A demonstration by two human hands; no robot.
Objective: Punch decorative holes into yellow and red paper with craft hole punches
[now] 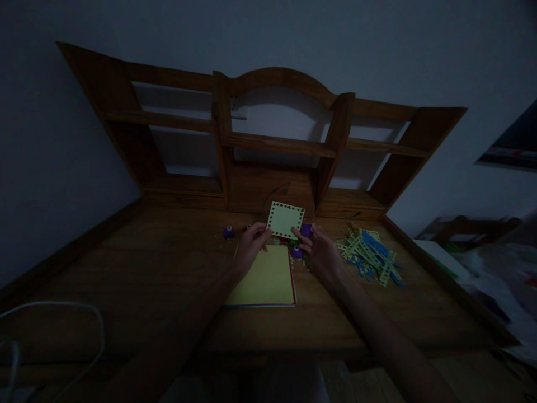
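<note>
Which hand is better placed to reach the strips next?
Right, I'd say. The right hand is nearer the strips; the left hand is across the card, gripping its lower-left corner, so it could steady it meanwhile.

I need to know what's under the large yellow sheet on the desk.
Beneath the yellow sheet, a red edge shows along the right and a bluish edge along the front. Everything farther in is covered, so I can't tell how many layers there are.
</note>
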